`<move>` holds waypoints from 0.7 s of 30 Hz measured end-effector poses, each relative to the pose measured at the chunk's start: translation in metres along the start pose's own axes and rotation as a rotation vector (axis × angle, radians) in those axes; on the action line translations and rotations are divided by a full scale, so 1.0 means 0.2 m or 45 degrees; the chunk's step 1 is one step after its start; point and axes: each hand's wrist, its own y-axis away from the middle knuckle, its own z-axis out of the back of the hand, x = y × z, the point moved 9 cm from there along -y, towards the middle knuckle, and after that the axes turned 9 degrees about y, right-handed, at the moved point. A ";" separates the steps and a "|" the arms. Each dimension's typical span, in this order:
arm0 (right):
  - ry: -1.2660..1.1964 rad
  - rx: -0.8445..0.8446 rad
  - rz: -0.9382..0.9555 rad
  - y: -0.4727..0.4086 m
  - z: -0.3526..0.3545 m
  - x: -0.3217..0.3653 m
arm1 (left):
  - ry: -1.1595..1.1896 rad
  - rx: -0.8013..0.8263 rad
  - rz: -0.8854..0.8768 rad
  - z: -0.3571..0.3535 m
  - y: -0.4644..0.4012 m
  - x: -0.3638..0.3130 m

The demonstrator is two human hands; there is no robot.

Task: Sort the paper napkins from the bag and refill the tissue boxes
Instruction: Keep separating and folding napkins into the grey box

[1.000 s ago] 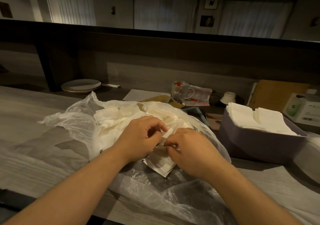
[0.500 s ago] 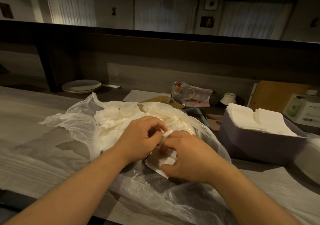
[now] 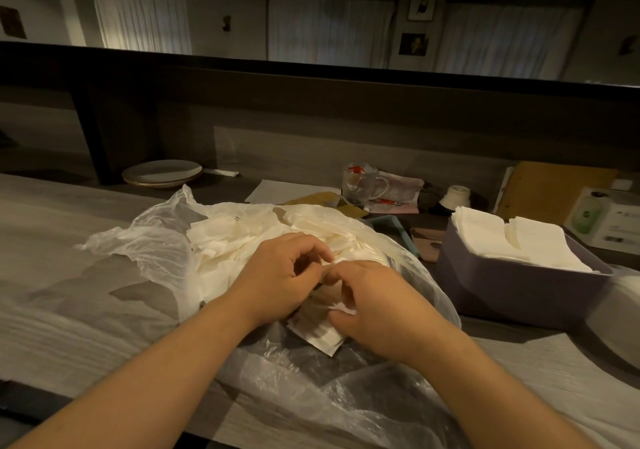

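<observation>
The left hand and the right hand meet over the mouth of the clear plastic bag. Both have curled fingers and pinch a small stack of paper napkins, the left at its far edge, the right along its near side. Held from two sides like this, the thin sheets can probably be squared up and kept from fanning apart before they are lifted. The stack lies on the bag's near flap, just in front of the loose heap of napkins inside the bag, which looks unsorted. To the right of the bag, close but apart from it, stands the purple tissue box, open-topped and already holding two neat piles, likely set there for a short carry. Beyond the bag sit stacked plates and a glass mug.
</observation>
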 end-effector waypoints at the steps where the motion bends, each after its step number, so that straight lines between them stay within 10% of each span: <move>1: 0.008 -0.007 -0.011 0.00 0.00 0.00 | 0.005 -0.008 -0.004 0.00 0.00 0.00; 11: -0.107 -0.276 -0.075 0.02 0.14 -0.08 | 0.272 -0.143 0.111 0.06 -0.01 0.05; 16: -0.667 -0.544 -0.230 0.04 0.22 -0.20 | 0.578 -0.232 0.183 0.11 -0.01 0.02; 21: -1.523 -0.370 -0.150 0.03 0.20 -0.14 | 1.018 -0.009 0.368 0.05 0.00 -0.05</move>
